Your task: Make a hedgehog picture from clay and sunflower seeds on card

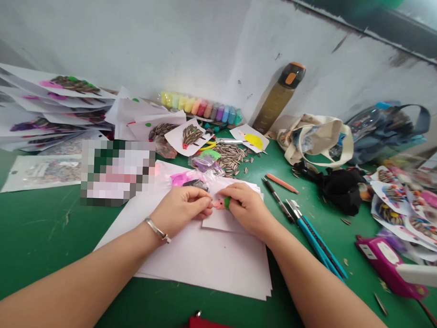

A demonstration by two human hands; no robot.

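A small clay figure with a pink head (220,204) and a green neck (227,202) lies on a white paper card (225,223). My right hand (251,208) is closed over the green part, its curled fingers hiding the rest. Just left of the pink head, my left hand (188,203) has thumb and forefinger pinched together; what is between them, if anything, is too small to make out. The card rests on larger white sheets (201,259). Behind my left hand are packets of bright pink clay (180,178) and dark clay (196,184).
Sunflower seeds (229,157) are heaped behind the hands. Pens (280,202) and blue cutters (319,244) lie to the right, near a magenta glue gun (390,265). Stacked seed-picture cards (63,96) stand left. A bottle (278,96) leans against the wall.
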